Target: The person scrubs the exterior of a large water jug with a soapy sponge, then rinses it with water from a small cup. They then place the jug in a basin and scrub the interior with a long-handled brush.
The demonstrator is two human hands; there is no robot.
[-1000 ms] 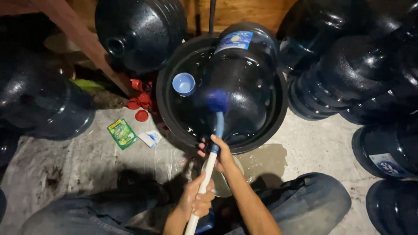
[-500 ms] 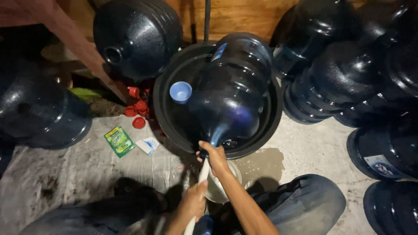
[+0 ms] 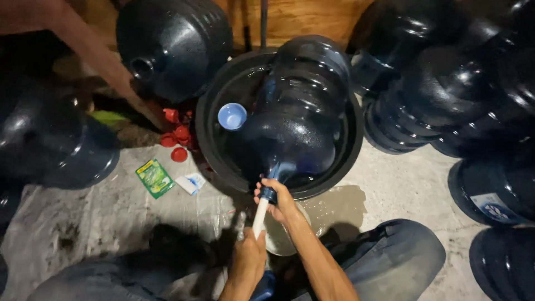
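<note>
A big dark-blue water jug lies on its side in a round black basin, its neck pointing toward me. A brush with a white handle runs into the jug's mouth. My right hand grips the handle right at the neck and touches the jug's opening. My left hand holds the lower end of the same handle. The brush head is hidden inside the jug. A small light-blue cup floats in the basin beside the jug.
More dark jugs crowd around: one behind, one at left, several at right. Red caps, a green sachet and a white sachet lie on the wet concrete. Another person's arm reaches in top left. A white bowl sits under my hands.
The brush's blue head was outside against the jug; it has since gone into the jug's mouth. Both hands moved forward along the handle toward the neck.
</note>
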